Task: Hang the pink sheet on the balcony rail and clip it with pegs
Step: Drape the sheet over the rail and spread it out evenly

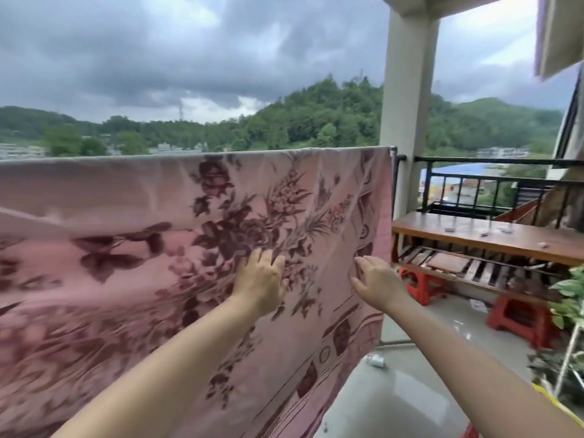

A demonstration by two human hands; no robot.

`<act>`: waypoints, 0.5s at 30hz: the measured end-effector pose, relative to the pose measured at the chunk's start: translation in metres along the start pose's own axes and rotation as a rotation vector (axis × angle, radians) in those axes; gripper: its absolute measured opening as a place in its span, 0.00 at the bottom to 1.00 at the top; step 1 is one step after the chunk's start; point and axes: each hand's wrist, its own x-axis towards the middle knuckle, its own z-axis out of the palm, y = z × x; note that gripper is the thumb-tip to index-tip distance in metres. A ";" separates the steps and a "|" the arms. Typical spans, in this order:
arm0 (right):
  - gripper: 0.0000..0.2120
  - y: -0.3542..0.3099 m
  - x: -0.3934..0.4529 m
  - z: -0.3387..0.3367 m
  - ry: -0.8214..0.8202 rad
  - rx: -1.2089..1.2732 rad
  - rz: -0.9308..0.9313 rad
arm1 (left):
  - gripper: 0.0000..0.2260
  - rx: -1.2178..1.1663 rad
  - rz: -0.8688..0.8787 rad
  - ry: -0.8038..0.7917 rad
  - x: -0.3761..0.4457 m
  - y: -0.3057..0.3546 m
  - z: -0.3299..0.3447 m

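The pink sheet [132, 235], printed with dark red flowers, hangs draped over the balcony rail [393, 150] and covers most of the left side. My left hand [260, 281] lies flat against the cloth with its fingers spread. My right hand [377, 281] hovers at the sheet's right border, fingers loosely extended, and holds nothing. Several small pale pegs [483, 233] lie on a wooden bench [420, 228] to the right. No peg shows on the sheet.
A white pillar [407, 90] stands just right of the sheet's end. Red plastic stools [518, 317] sit under the bench. A black railing [474, 161] runs behind it. A potted plant [568, 298] stands at the far right. A small white object [376, 361] lies on the tiled floor.
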 end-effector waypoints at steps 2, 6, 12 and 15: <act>0.24 0.034 0.052 0.000 0.018 -0.020 0.056 | 0.22 0.029 0.054 -0.062 0.064 0.015 0.012; 0.25 0.092 0.138 -0.002 0.024 -0.054 0.143 | 0.23 0.037 0.166 -0.144 0.183 0.057 0.044; 0.23 0.197 0.232 0.015 -0.033 -0.107 0.195 | 0.23 -0.030 0.243 -0.205 0.332 0.140 0.111; 0.22 0.253 0.289 0.016 -0.027 -0.118 0.214 | 0.21 -0.049 0.240 -0.171 0.405 0.175 0.135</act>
